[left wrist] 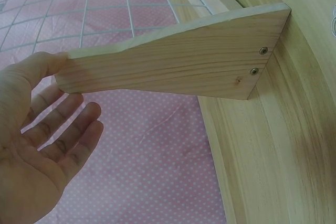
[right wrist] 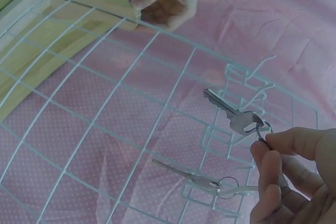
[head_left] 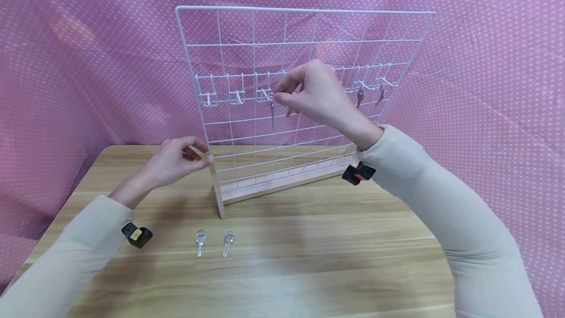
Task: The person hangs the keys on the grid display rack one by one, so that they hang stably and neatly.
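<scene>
My right hand [head_left: 320, 94] pinches the ring of a silver key [right wrist: 244, 121] between thumb and fingertips, in front of the white wire grid [head_left: 304, 11]. The key dangles right by a hook [head_left: 266, 94], third from the left; whether its ring is round that hook I cannot tell. In the right wrist view another key [right wrist: 202, 182] hangs by its ring from the neighbouring hook. With thumb and index finger, my left hand [head_left: 169, 163] holds the upper end of the grid's wooden side support [left wrist: 173, 61]; its other fingers are loosely bent.
Two keys with rings [head_left: 200, 243] [head_left: 228, 243] lie on the wooden table [head_left: 309, 259] before the stand. More keys [head_left: 360, 97] hang from hooks at the grid's right. Two bare hooks [head_left: 209, 98] are at its left. Pink dotted cloth [head_left: 110, 63] surrounds the table's back.
</scene>
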The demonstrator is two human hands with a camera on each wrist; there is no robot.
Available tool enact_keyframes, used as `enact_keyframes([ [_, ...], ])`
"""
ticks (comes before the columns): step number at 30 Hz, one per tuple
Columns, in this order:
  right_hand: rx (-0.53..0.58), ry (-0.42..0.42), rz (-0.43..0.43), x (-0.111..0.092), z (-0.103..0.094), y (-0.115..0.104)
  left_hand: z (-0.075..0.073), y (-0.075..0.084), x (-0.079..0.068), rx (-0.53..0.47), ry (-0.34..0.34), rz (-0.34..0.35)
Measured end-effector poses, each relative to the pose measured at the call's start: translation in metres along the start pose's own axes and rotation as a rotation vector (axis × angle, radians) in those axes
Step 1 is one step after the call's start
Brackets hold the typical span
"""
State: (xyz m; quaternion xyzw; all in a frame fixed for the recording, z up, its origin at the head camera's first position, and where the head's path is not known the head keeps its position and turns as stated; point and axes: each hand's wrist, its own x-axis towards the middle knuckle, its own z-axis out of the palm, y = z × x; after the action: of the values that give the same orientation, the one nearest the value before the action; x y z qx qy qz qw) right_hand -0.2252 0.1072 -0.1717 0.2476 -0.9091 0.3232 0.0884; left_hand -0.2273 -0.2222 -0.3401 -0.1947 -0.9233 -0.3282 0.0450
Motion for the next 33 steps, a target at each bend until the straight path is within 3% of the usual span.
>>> enact_keyframes([
  [9, -0.022, -0.019, -0.025, 0.0, 0.002, 0.002, 0.0, -0.001, 0.0, -0.002, -0.002, -0.002],
  [17, 0.035, -0.02, -0.058, -0.03, 0.018, 0.013, -0.001, -0.001, -0.001, -0.005, -0.007, -0.01],
  [23, 0.091, -0.118, -0.077, -0.051, 0.058, 0.029, 0.0, -0.003, 0.001, -0.002, 0.009, 0.021],
  [33, 0.195, -0.342, -0.08, -0.077, 0.156, 0.069, 0.0, -0.004, 0.0, -0.01, 0.013, 0.024],
])
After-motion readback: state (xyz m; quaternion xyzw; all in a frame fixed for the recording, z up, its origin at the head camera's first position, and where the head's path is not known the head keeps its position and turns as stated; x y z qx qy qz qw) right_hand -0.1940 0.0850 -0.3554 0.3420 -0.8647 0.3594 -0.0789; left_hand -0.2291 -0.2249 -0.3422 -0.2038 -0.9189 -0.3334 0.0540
